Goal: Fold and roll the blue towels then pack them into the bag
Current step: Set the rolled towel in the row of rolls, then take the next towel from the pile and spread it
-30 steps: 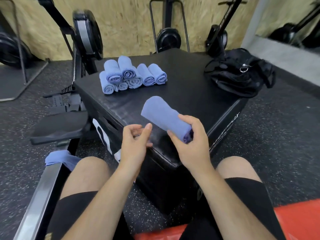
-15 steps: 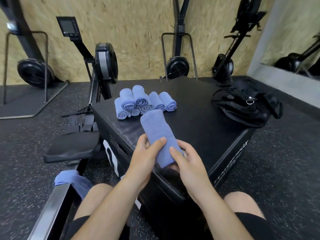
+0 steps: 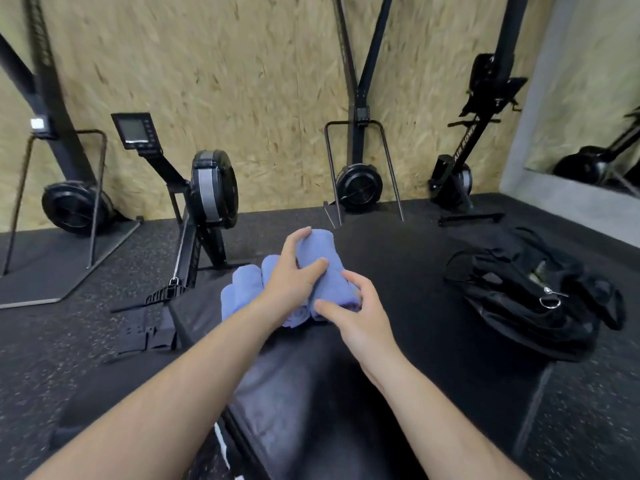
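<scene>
place: gym | wall: bare chipboard wall (image 3: 270, 81), rowing machines (image 3: 359, 183) stood on end along it, one lettered AIR ROWE | floor: dark speckled rubber floor (image 3: 69, 341), another rower (image 3: 213, 188) lying flat with its monitor (image 3: 133, 131) raised | centre: black padded counter (image 3: 398, 306) carrying a black bag (image 3: 526, 292) | right: wall mirror (image 3: 595, 98) reflecting more equipment

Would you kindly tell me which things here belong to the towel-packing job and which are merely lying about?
Job: rolled towel, gripped by left hand and right hand; towel pile; black bag.
Lying about: rowing machines; mirror.
</scene>
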